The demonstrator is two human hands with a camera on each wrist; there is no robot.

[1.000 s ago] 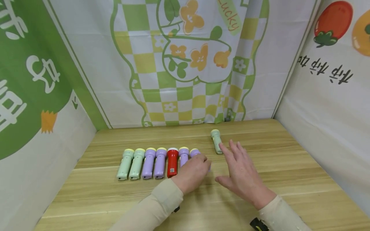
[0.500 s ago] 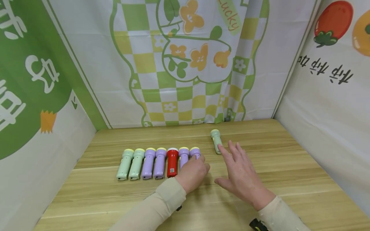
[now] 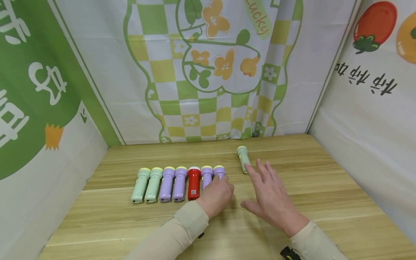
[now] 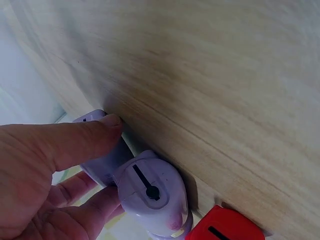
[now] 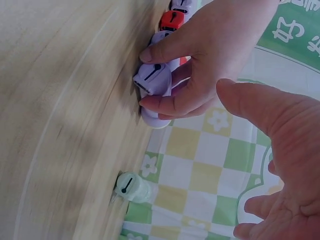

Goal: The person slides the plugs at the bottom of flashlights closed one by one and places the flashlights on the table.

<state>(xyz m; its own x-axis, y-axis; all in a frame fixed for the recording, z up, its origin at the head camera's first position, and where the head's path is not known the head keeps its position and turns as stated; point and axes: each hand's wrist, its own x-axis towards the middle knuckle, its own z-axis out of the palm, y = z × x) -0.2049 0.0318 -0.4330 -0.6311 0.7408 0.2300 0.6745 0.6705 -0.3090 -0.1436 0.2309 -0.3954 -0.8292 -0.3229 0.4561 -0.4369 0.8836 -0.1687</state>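
My left hand grips the purple flashlight at the right end of a row, thumb on one side and fingers on the other. In the right wrist view that purple flashlight shows between thumb and fingers. Beside it lies another purple flashlight, partly behind the hand, then a red flashlight. My right hand holds nothing; its fingers are spread above the table. Past its fingertips lies a pale green flashlight, apart from the row.
Left of the red one lie two more purple flashlights, one of them a purple flashlight, and two pale green ones, including a green flashlight at the end. The wooden table meets a patterned curtain at the back.
The gripped purple flashlight has shifted slightly left and straightened beside its neighbour; its yellow-rimmed head shows more. My right hand has barely moved.
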